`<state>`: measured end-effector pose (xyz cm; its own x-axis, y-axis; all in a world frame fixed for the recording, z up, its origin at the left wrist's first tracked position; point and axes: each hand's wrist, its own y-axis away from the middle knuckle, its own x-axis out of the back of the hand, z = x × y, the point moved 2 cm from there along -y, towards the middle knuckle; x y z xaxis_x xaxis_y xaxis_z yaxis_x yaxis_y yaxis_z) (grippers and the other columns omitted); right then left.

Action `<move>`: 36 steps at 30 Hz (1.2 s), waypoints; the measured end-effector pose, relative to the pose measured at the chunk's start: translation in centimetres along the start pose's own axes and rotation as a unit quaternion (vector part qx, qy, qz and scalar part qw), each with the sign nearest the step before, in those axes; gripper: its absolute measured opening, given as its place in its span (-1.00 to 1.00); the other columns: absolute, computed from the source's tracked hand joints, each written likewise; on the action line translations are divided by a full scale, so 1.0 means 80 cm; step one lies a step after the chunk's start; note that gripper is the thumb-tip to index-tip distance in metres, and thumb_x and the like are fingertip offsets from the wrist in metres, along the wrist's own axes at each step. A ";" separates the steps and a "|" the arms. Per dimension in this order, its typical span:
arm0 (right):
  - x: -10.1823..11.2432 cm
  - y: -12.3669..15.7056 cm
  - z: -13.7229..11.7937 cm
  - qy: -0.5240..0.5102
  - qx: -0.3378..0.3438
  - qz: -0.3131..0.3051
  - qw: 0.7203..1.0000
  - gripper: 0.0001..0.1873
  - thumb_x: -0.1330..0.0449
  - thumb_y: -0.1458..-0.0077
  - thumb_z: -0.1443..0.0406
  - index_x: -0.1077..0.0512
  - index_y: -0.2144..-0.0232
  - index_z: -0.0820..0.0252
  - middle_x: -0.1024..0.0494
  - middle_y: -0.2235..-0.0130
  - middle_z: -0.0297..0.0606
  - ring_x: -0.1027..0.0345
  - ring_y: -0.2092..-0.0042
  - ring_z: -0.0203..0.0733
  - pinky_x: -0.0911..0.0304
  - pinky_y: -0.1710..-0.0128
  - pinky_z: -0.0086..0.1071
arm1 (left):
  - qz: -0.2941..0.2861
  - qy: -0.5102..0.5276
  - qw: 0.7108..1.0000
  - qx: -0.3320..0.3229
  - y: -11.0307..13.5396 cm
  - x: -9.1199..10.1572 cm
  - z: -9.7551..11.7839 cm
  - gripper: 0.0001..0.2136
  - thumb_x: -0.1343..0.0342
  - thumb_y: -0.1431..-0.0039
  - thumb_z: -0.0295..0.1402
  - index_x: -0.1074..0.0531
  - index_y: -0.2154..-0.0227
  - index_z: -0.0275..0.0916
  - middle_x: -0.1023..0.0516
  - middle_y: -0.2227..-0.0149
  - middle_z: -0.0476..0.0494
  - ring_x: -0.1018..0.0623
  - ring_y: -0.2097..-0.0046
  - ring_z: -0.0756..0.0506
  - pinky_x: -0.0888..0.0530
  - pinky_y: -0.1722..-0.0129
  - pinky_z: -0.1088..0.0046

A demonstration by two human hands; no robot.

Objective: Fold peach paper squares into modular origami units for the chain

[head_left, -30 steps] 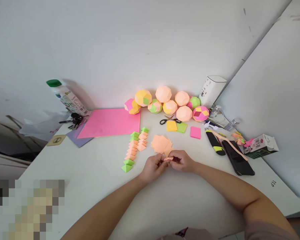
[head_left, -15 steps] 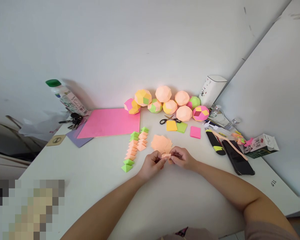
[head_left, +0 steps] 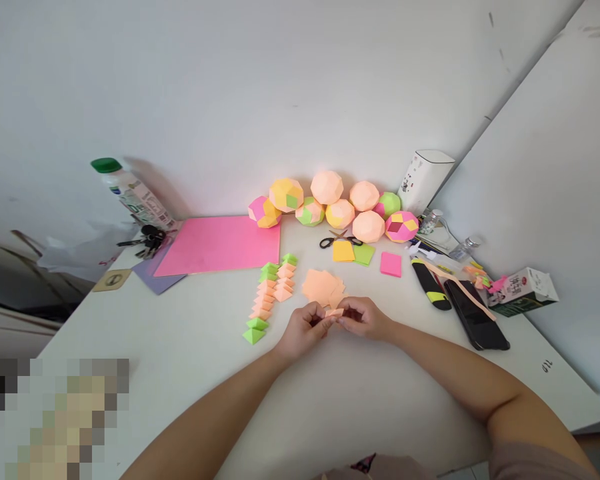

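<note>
My left hand (head_left: 303, 329) and my right hand (head_left: 364, 317) meet over the white table (head_left: 180, 347), both pinching a small folded peach paper piece (head_left: 334, 312) between their fingertips. Just behind the hands lies a loose pile of flat peach paper squares (head_left: 322, 287). To the left of that pile runs a double row of folded peach and green paper units (head_left: 270, 293).
Several paper balls (head_left: 340, 207) line the wall, with scissors (head_left: 337, 240), yellow, green and pink note pads (head_left: 363, 257) before them. A pink sheet (head_left: 220, 243), keys (head_left: 147, 241) and a bottle (head_left: 130, 193) sit left. A black phone (head_left: 475, 313), a carton (head_left: 523, 291) and a white box (head_left: 423, 180) sit right.
Both hands moved slightly away from me, toward the pile, and kept working the small peach piece between the fingertips. Nothing else moved.
</note>
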<state>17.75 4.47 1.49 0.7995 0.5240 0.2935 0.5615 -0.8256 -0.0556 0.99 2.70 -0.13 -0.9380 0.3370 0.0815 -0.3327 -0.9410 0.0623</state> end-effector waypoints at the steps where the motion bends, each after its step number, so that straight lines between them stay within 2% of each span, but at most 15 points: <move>1: 0.000 0.000 0.000 0.000 -0.002 0.000 1.000 -0.88 -0.16 0.01 0.27 -0.34 0.45 0.23 -0.43 0.51 -0.33 -0.15 0.55 -0.38 -0.09 0.57 -0.49 | 0.001 0.000 1.000 0.000 0.000 0.000 0.000 -0.68 -0.10 -0.05 -0.12 -0.17 0.56 -0.24 -0.30 0.68 0.10 -0.20 0.62 0.11 -0.12 0.61 0.59; 11: 0.002 0.003 0.007 0.016 0.011 0.027 0.999 -0.85 -0.16 0.02 0.28 -0.28 0.52 0.23 -0.37 0.55 -0.37 -0.15 0.57 -0.39 -0.10 0.59 -0.49 | 0.015 0.010 1.000 0.006 -0.002 0.002 0.000 -0.66 -0.14 0.00 -0.12 -0.19 0.58 -0.25 -0.32 0.69 0.10 -0.23 0.63 0.10 -0.14 0.62 0.60; 18: 0.002 0.002 0.007 0.015 0.007 0.029 0.999 -0.85 -0.14 0.01 0.29 -0.25 0.53 0.21 -0.32 0.57 -0.40 -0.12 0.57 -0.39 -0.08 0.59 -0.49 | -0.001 0.023 1.000 0.001 -0.002 0.001 0.001 -0.69 -0.08 -0.06 -0.11 -0.20 0.54 -0.24 -0.39 0.63 0.04 -0.35 0.56 0.05 -0.26 0.55 0.55; 23: 0.002 0.001 0.008 0.002 0.003 0.028 1.000 -0.86 -0.14 0.02 0.32 -0.24 0.54 0.22 -0.31 0.56 -0.40 -0.12 0.57 -0.40 -0.07 0.58 -0.49 | 0.002 0.013 1.000 0.016 0.000 0.000 0.004 -0.75 -0.06 -0.08 -0.19 -0.19 0.53 -0.23 -0.36 0.60 0.06 -0.32 0.55 0.07 -0.23 0.54 0.57; 27: 0.001 0.001 0.007 -0.024 0.008 0.019 0.999 -0.95 -0.12 0.01 0.35 -0.31 0.44 0.25 -0.35 0.50 -0.36 -0.21 0.51 -0.37 -0.14 0.53 -0.48 | -0.004 0.020 0.999 0.025 0.001 -0.002 0.007 -0.87 -0.07 -0.04 -0.32 -0.25 0.46 -0.25 -0.36 0.54 0.06 -0.32 0.51 0.07 -0.23 0.52 0.58; 32: 0.000 0.000 0.004 -0.003 0.018 0.014 1.000 -0.97 -0.12 0.04 0.38 -0.33 0.48 0.26 -0.34 0.54 -0.38 -0.14 0.56 -0.41 -0.07 0.58 -0.51 | -0.044 0.000 0.999 0.004 0.002 -0.003 0.011 -0.90 -0.03 -0.06 -0.34 -0.33 0.41 -0.27 -0.38 0.49 0.01 -0.32 0.48 0.05 -0.25 0.49 0.55; 36: 0.000 0.000 0.000 0.009 0.021 0.016 1.000 -0.97 -0.10 0.05 0.39 -0.35 0.49 0.27 -0.35 0.54 -0.37 -0.13 0.57 -0.41 -0.06 0.59 -0.51 | -0.045 -0.020 0.999 -0.004 0.003 -0.003 0.011 -0.91 -0.03 -0.05 -0.35 -0.33 0.41 -0.28 -0.37 0.50 0.01 -0.30 0.49 0.06 -0.23 0.50 0.56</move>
<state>17.74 4.46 1.49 0.8135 0.4935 0.3076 0.5444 -0.8323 -0.1044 1.22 2.46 0.77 -0.8995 0.4211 0.1163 -0.4163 -0.9070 0.0639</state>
